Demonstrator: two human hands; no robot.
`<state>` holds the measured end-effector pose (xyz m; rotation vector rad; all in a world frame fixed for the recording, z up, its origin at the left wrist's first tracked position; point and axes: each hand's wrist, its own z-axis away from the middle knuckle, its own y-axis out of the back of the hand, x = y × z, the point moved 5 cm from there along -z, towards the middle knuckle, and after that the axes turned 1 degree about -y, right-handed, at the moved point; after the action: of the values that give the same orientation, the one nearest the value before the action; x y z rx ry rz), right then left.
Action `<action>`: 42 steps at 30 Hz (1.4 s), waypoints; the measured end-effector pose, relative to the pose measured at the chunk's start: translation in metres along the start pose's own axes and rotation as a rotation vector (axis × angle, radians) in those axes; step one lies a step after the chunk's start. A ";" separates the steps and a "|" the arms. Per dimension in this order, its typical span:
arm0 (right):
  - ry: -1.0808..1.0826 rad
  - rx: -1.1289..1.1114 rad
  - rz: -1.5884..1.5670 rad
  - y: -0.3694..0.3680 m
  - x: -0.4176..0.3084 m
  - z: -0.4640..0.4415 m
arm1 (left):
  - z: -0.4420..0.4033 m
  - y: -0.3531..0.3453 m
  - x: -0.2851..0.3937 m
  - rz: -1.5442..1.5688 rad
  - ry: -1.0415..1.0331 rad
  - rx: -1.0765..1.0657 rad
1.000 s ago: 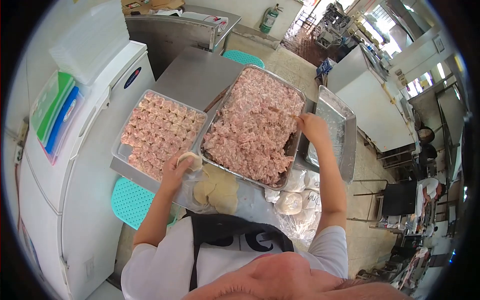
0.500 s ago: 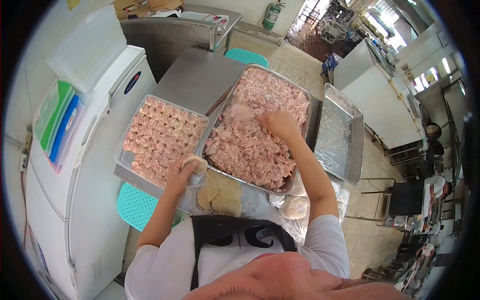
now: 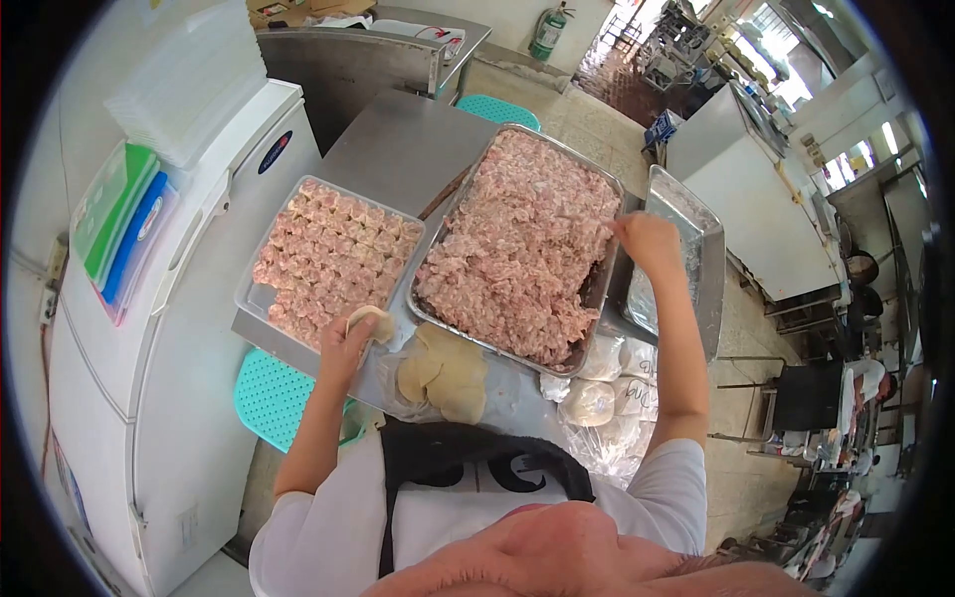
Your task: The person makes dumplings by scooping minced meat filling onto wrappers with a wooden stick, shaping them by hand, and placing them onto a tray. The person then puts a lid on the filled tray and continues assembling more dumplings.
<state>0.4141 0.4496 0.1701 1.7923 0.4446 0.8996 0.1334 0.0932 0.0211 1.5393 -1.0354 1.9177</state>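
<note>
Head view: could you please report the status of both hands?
Left hand: holding round wrapper. Right hand: at meat mixture's right edge, grip unclear. Nothing visibly blocking either.

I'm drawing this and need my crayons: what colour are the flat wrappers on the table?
The wrappers are pale yellow, best seen in the head view.

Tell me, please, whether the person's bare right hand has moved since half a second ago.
Yes: the right hand has moved rightward, from above the middle of the pink minced meat to the right edge of its rectangular metal tray.
</note>
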 end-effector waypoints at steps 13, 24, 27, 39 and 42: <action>-0.124 -0.007 -0.394 -0.117 -0.023 0.033 | 0.041 -0.038 0.016 -0.147 0.007 -0.081; -0.001 0.053 -0.620 -0.052 -0.034 0.088 | 0.047 -0.095 0.022 -0.215 -0.070 -0.190; 0.015 0.002 -0.559 -0.029 -0.043 0.114 | 0.048 -0.101 0.019 -0.135 -0.027 -0.215; 0.060 -0.044 0.022 0.072 -0.045 0.149 | 0.028 -0.087 0.012 -0.118 -0.029 -0.267; 0.025 -0.009 -0.053 0.074 -0.071 0.147 | 0.018 -0.065 0.002 -0.084 0.043 -0.191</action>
<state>0.4696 0.2797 0.1847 1.7546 0.5010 0.8859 0.1928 0.1184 0.0418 1.4069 -1.0837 1.7339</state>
